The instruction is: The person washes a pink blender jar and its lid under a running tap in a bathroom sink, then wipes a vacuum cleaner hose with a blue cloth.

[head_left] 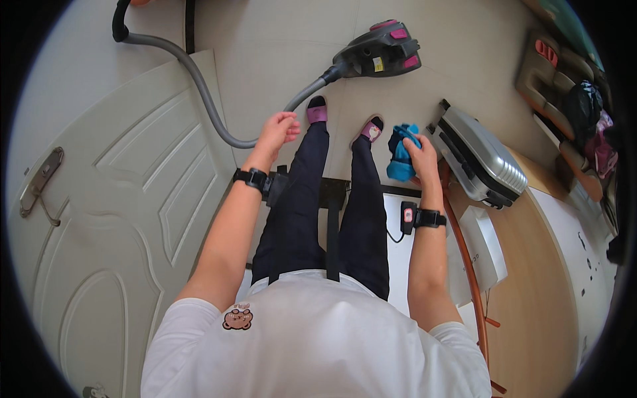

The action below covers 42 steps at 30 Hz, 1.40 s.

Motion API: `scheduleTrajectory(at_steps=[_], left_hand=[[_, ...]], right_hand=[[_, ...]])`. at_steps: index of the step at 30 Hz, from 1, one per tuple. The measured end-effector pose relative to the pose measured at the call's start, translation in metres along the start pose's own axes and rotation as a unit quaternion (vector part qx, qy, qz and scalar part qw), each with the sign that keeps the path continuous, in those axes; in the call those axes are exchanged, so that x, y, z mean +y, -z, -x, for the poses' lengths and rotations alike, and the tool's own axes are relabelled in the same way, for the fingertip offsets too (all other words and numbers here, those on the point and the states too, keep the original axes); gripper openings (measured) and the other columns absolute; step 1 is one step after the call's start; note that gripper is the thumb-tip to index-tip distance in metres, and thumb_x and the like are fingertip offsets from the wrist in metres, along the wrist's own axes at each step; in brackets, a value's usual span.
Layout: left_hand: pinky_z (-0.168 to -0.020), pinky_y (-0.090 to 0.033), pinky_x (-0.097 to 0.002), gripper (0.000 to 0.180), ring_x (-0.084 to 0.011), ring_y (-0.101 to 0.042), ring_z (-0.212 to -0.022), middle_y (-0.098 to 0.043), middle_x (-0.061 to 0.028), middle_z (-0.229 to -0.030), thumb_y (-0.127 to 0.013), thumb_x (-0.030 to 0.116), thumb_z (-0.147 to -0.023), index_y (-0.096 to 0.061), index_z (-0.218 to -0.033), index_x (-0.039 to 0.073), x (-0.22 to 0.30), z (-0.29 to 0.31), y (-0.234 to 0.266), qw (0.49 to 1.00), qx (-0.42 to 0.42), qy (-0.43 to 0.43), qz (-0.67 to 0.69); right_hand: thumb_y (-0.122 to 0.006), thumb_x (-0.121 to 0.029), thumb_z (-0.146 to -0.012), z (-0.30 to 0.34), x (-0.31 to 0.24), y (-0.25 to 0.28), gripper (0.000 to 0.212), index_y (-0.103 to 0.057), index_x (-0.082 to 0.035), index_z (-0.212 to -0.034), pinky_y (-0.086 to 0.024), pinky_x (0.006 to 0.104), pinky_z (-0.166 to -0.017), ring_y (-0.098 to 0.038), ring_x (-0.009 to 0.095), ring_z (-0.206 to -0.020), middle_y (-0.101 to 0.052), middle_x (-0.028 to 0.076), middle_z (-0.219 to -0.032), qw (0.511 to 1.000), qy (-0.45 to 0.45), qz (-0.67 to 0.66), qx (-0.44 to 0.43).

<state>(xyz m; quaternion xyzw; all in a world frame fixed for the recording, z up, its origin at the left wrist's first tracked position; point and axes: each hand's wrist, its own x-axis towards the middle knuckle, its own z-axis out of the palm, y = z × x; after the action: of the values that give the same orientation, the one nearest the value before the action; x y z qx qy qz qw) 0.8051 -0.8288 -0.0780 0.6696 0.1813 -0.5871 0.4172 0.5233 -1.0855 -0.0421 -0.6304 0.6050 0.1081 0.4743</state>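
My right hand (422, 156) grips a crumpled blue bundle (400, 166) with darker blue parts. It looks like soft fabric, but its exact kind cannot be made out. Off to the left, my left hand (279, 129) hangs in the air with its fingers curled in, and nothing shows in it. Just behind that hand runs the grey hose (199, 79) of a vacuum cleaner (378, 52). The dark grey and pink vacuum body rests on the floor beyond my feet. Each wrist wears a black strap with a small box.
On the left is a pale panelled door (133, 219) with a metal handle (41, 182). A silver suitcase (488, 149) stands close to my right hand, beside a wooden cabinet (541, 265) and a white paper bag (482, 245). Farther right, bags lie on a brown sofa (551, 86).
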Motion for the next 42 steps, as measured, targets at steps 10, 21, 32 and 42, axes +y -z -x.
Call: scheduleTrajectory(at_steps=[10, 21, 32, 42], left_hand=[[-0.085, -0.048, -0.0407, 0.042, -0.0341, -0.058, -0.098, -0.063, -0.0152, -0.104, -0.07, 0.019, -0.077, -0.059, -0.113, 0.002, -0.047, -0.148, -0.006, 0.821, 0.08, -0.257, -0.503], [-0.102, -0.033, -0.0584, 0.055, -0.0344, -0.056, -0.104, -0.061, -0.0183, -0.108, -0.075, 0.036, -0.077, -0.056, -0.116, 0.003, -0.086, -0.309, -0.056, 0.733, 0.133, -0.256, -0.616], [-0.089, -0.045, -0.049, 0.037, -0.0356, -0.062, -0.073, -0.064, -0.0148, -0.074, -0.07, 0.032, -0.081, -0.055, -0.097, 0.002, -0.097, -0.335, -0.042, 0.75, 0.065, -0.292, -0.59], [-0.089, -0.045, -0.0482, 0.037, -0.0365, -0.06, -0.075, -0.064, -0.0148, -0.075, -0.072, 0.033, -0.078, -0.056, -0.096, 0.004, -0.12, -0.341, -0.037, 0.703, 0.139, -0.396, -0.574]], right_hand=[[-0.062, -0.027, -0.084, -0.159, -0.01, -0.042, 0.043, -0.058, -0.001, -0.118, -0.05, 0.0354, -0.08, -0.065, 0.032, -0.09, -0.066, 0.021, -0.1, 0.976, 0.142, 0.16, -0.047], [-0.059, -0.005, -0.083, -0.279, 0.045, -0.192, 0.036, -0.058, -0.004, -0.12, -0.047, 0.0359, -0.091, -0.059, 0.034, -0.104, -0.061, 0.017, -0.114, 0.913, 0.365, 0.17, -0.061], [-0.058, 0.001, -0.07, -0.327, 0.066, -0.303, 0.052, -0.058, -0.008, -0.121, -0.044, 0.0423, -0.093, -0.05, 0.035, -0.116, -0.056, 0.015, -0.123, 0.836, 0.471, 0.278, -0.053], [-0.048, -0.012, -0.08, -0.345, 0.029, -0.317, 0.042, -0.061, -0.007, -0.119, -0.043, 0.0395, -0.098, -0.057, 0.032, -0.108, -0.063, 0.014, -0.118, 0.784, 0.546, 0.188, -0.226]])
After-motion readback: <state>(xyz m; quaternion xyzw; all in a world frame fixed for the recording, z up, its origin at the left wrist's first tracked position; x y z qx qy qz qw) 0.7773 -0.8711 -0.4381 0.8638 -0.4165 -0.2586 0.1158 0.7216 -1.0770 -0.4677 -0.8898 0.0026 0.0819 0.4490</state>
